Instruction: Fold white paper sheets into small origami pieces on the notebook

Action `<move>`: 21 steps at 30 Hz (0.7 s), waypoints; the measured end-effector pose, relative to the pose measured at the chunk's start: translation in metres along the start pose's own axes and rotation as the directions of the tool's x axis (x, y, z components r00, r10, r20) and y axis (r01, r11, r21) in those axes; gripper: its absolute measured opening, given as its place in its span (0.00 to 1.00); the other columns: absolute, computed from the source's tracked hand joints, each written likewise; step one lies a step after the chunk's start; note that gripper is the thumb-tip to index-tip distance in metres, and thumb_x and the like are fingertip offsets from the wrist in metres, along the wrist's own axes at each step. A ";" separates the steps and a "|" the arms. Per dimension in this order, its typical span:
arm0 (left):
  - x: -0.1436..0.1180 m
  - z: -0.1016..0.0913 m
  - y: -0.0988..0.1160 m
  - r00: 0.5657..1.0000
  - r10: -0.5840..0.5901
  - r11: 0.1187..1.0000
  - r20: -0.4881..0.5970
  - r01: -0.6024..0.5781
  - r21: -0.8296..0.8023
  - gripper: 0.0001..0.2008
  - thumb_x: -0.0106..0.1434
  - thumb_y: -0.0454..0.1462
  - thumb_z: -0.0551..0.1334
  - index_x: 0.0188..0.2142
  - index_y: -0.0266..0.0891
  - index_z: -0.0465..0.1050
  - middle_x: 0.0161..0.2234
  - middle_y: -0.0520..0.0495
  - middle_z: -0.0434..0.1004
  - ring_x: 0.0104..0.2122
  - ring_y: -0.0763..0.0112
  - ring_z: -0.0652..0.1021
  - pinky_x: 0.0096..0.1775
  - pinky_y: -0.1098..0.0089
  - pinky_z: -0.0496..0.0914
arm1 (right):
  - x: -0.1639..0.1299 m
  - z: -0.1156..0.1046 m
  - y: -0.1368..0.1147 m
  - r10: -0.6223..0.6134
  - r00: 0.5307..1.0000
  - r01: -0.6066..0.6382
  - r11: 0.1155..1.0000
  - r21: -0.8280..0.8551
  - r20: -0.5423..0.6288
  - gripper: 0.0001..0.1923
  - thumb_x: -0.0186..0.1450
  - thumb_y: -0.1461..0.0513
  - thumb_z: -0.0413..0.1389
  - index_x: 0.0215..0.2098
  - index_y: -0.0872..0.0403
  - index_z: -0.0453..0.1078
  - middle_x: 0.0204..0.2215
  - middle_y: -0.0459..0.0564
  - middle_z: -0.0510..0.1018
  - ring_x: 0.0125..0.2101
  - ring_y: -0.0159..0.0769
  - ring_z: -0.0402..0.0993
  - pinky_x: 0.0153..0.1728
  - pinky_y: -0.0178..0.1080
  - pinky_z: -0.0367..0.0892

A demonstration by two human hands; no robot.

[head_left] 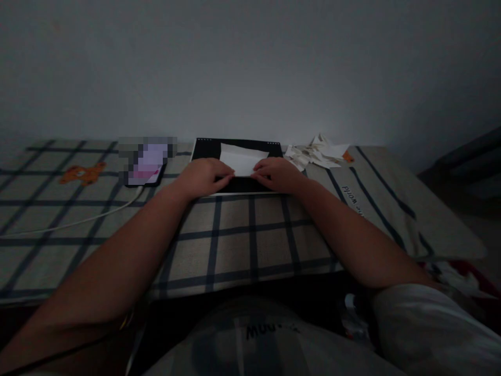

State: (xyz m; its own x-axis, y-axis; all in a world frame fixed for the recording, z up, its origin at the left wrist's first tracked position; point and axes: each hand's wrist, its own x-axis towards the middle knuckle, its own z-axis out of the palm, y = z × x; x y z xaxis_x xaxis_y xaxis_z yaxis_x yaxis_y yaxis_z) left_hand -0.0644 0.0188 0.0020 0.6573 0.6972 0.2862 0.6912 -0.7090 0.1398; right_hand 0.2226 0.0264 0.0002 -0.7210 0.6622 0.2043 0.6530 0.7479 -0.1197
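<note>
Dim, underexposed frame; corners fall nearly black. Brightest spots: white paper [243, 159] and the glowing, pixel-blurred phone [146, 163]. Soft, grainy detail throughout. Wide-lens bowing stretches the near forearms. Wall evenly grey, no glare.

1. There is just one view. It comes from a camera on the person's head.
2. It looks forward and down, along both arms, to the left hand [203, 176] and the right hand [278, 175].
3. The hands sit near the middle of the picture, out at arm's reach.
4. The person's own lap fills the bottom edge, very close to the camera.
5. The checked bed cover [235, 235] stretches away to a plain wall [250, 68] at the top.
6. The room is dim, so the far right corner is hard to make out; it may be floor.
</note>
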 end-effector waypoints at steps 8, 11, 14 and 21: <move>0.000 -0.001 -0.007 0.996 -0.085 0.996 -0.014 0.086 0.016 0.24 0.73 0.47 0.53 0.46 0.38 0.86 0.47 0.37 0.88 0.50 0.52 0.85 0.54 0.54 0.78 | -0.001 0.004 0.003 0.069 0.996 -0.062 0.991 0.116 -0.060 0.19 0.78 0.57 0.52 0.42 0.56 0.85 0.46 0.58 0.88 0.46 0.44 0.80 0.48 0.42 0.67; 0.002 0.000 -0.006 0.995 -0.101 0.994 -0.007 0.101 0.032 0.24 0.74 0.47 0.52 0.45 0.38 0.85 0.47 0.37 0.88 0.52 0.51 0.84 0.54 0.53 0.78 | -0.001 0.004 0.006 0.079 0.995 -0.070 0.986 0.150 -0.061 0.19 0.78 0.56 0.53 0.42 0.55 0.85 0.45 0.57 0.88 0.46 0.43 0.80 0.49 0.41 0.67; 0.003 0.001 -0.006 0.996 -0.086 0.996 0.000 0.086 0.029 0.24 0.75 0.48 0.51 0.45 0.39 0.84 0.48 0.36 0.87 0.52 0.51 0.83 0.55 0.52 0.77 | -0.001 0.006 0.011 0.043 0.997 -0.029 0.983 0.182 -0.071 0.19 0.77 0.57 0.53 0.43 0.55 0.85 0.47 0.58 0.88 0.48 0.44 0.82 0.51 0.43 0.69; 0.003 -0.001 -0.002 0.985 -0.152 0.982 -0.078 0.159 0.102 0.21 0.76 0.46 0.54 0.46 0.40 0.84 0.49 0.36 0.86 0.53 0.47 0.81 0.53 0.50 0.77 | 0.002 0.011 0.015 0.017 0.995 -0.001 0.987 0.162 -0.100 0.18 0.77 0.58 0.54 0.43 0.54 0.86 0.48 0.57 0.88 0.49 0.45 0.82 0.52 0.45 0.70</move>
State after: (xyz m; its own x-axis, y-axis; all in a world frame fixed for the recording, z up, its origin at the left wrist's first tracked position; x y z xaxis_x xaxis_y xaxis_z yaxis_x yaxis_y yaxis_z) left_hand -0.0636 0.0223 0.0037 0.5194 0.7863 0.3345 0.8141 -0.5743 0.0859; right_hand 0.2282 0.0392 -0.0116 -0.6827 0.6670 0.2983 0.6072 0.7450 -0.2762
